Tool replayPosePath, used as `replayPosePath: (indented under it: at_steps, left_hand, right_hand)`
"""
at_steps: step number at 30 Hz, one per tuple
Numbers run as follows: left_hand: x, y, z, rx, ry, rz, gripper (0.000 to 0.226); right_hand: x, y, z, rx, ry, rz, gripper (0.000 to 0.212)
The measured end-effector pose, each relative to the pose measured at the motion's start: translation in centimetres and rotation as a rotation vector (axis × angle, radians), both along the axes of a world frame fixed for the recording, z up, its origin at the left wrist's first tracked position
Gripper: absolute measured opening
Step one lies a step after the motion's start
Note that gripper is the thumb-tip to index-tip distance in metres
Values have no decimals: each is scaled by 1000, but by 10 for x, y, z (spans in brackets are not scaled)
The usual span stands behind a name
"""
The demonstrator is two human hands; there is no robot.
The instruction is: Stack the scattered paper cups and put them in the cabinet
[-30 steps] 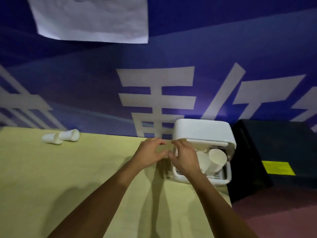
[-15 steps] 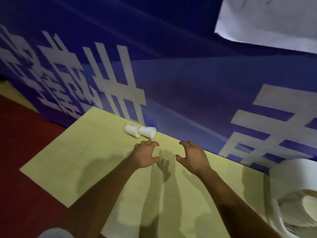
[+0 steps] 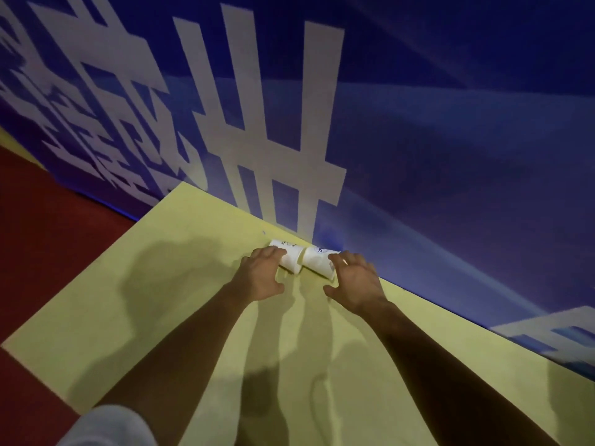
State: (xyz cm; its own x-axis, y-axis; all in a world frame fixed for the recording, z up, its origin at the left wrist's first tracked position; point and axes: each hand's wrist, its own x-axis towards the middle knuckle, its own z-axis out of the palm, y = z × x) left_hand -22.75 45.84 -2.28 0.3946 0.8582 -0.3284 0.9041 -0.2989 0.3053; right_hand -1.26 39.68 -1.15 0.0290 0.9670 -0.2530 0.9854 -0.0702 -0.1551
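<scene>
Left hand [image 3: 262, 276], right hand [image 3: 354, 281] poised to grasp.
Fingers spread, not yet clamped; left cup [image 3: 289, 257] and right cup [image 3: 317, 260] lie tipped under the fingertips. A glancing touch could roll them away.

Indoor display or event space, of the exhibition-booth or staged-hall sort, not a domestic room. Backed along the whole far side by a large blue printed banner [image 3: 434, 130], smooth and sheet-like, with paler blue bands sweeping across it. Lettered in oversized white characters [image 3: 267, 149], cropped by the frame and far too large for a household sign. Furnished with a plain pale-yellow surface [image 3: 180, 268], set flush against the foot of the banner. Dark red floor [image 3: 48, 252] at the left, beyond the surface edge. Stocked with white disposable paper cups [image 3: 293, 257], two on their sides by the banner. Lit dimly, with hard-edged shadows across the yellow top.
</scene>
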Motion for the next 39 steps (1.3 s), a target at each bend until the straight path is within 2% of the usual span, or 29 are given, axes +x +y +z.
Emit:
replayPosePath:
  at_steps: [4, 7, 10, 13, 18, 25, 30, 39]
  left_hand:
    - [8, 33, -27, 26, -53, -4, 86]
    - [15, 47, -45, 1, -53, -28, 89]
    - [21, 48, -58, 29, -87, -16, 80]
    - [21, 40, -61, 115, -135, 15, 73]
    - [26, 20, -43, 157, -233, 100, 72]
    - [90, -37, 16, 170, -367, 26, 73]
    - [158, -110, 61, 189, -416, -28, 71]
    - [289, -270, 107, 118, -501, -58, 76]
  right_hand:
    - [1, 30, -30, 62, 0, -60, 70]
    - [4, 36, -52, 35, -2, -116, 76]
    - [6, 31, -66, 47, 38, -175, 69]
    - [7, 22, -65, 114, 143, -240, 68]
    - [15, -2, -31, 215, 313, -411, 73]
    - [64, -93, 39, 327, 369, -558, 68]
    - [113, -180, 84, 453, 385, -649, 62]
    - [226, -352, 126, 535, 396, -693, 77]
